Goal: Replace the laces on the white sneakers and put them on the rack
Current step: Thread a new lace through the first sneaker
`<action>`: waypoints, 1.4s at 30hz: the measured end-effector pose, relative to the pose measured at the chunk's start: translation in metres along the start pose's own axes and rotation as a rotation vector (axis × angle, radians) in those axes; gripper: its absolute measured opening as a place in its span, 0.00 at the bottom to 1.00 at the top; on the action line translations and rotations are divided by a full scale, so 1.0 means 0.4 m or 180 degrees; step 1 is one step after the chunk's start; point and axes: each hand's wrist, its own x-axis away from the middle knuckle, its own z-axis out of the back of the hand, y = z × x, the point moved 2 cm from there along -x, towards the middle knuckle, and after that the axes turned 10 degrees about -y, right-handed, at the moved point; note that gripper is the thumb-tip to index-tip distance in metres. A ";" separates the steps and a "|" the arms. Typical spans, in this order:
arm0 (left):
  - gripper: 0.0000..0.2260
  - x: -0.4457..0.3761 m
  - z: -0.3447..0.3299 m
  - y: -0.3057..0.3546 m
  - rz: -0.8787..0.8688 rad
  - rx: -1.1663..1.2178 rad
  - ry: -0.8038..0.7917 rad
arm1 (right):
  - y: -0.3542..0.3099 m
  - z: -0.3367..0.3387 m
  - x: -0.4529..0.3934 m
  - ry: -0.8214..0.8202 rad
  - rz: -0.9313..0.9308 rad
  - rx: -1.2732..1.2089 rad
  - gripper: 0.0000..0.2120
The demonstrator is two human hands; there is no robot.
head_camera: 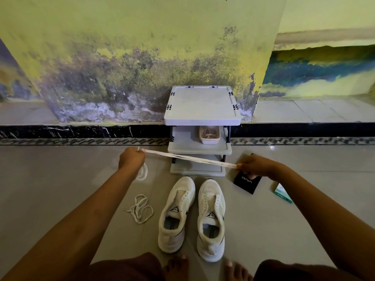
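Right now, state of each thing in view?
Left shoe: unlaced, on floor.
Right shoe: unlaced, on floor.
Stretched lace: taut between left hand and right hand.
Loose lace: tangled on floor.
Rack: upright, small basket on middle shelf.

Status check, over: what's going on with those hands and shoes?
Left hand, right hand stretch a lace taut. Sneakers unlaced, on floor. Spare lace beside them.

A black box [246, 182] printed "vivo" lies on the tiled floor [60, 179] at about four o'clock from picture centre. A green-and-white packet [282, 193] lies just beyond it, further toward four o'clock. The mould-stained yellow wall [142, 57] fills twelve o'clock.
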 end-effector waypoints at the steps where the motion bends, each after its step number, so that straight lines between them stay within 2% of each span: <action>1: 0.15 0.002 0.000 0.002 0.0007 0.0014 0.0003 | 0.001 0.004 -0.001 0.0114 0.0038 -0.0002 0.13; 6: 0.15 0.020 0.002 0.014 -0.0005 0.0122 -0.0057 | -0.015 0.019 -0.005 0.0726 0.0439 0.0158 0.11; 9: 0.14 0.055 -0.013 0.046 -0.0078 0.0359 -0.0502 | -0.041 0.007 0.003 0.0752 0.0717 0.0194 0.10; 13: 0.11 0.106 -0.042 0.094 -0.0219 0.1267 -0.1076 | -0.090 -0.017 0.024 0.0707 0.0900 0.0626 0.10; 16: 0.12 0.163 -0.053 0.139 -0.0527 0.1426 -0.1370 | -0.115 -0.021 0.066 0.0575 0.0907 0.1387 0.14; 19: 0.09 0.234 -0.049 0.174 -0.0816 0.1345 -0.1703 | -0.129 -0.029 0.130 0.0266 0.0999 0.1897 0.14; 22: 0.08 0.290 -0.048 0.189 -0.1036 0.1111 -0.1926 | -0.132 -0.038 0.194 -0.0137 0.0924 0.2002 0.13; 25: 0.07 0.321 -0.049 0.197 -0.1292 0.0848 -0.1825 | -0.148 -0.047 0.227 -0.0328 0.0896 0.1988 0.13; 29: 0.07 0.309 -0.064 0.198 -0.1387 0.0852 -0.1548 | -0.183 -0.064 0.200 -0.0153 0.1061 0.1538 0.14; 33: 0.07 0.275 -0.090 0.189 -0.1340 0.1082 -0.1514 | -0.206 -0.109 0.109 0.0068 0.1324 0.0368 0.14; 36: 0.04 0.254 -0.122 0.177 -0.1249 0.1222 -0.1588 | -0.214 -0.156 0.046 0.0030 0.1378 -0.0706 0.06; 39: 0.04 0.224 -0.150 0.159 -0.1247 0.1104 -0.1540 | -0.202 -0.189 -0.005 -0.0018 0.1440 -0.1448 0.09; 42: 0.03 0.189 -0.167 0.127 -0.1196 0.1217 -0.1515 | -0.171 -0.207 -0.042 -0.0133 0.1430 -0.1828 0.09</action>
